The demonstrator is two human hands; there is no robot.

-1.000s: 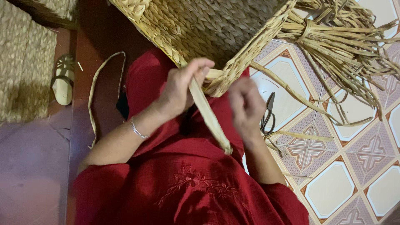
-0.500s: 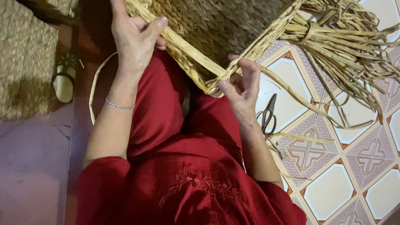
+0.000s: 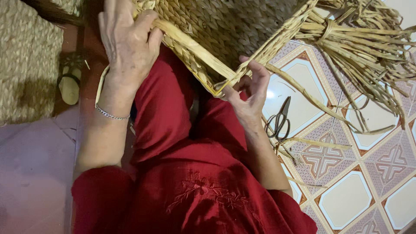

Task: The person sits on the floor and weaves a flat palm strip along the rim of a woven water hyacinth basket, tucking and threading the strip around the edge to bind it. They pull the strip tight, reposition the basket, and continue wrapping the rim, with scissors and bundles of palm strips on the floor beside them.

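Here the flat, pale strand [image 3: 195, 50] is running taut along the basket [image 3: 225, 26] rim, its long axis slanting from the upper left down to the basket's near corner. The left hand [image 3: 128, 43] is gripping its upper end, fingers [image 3: 149, 21] curled shut over it. The right hand [image 3: 251, 93] is sitting just under that corner, nearer the lower end, fingers half-curled and pinching the rim there. Scissors [image 3: 279, 119] are lying on the tiled floor [image 3: 346, 199], right of the basket corner.
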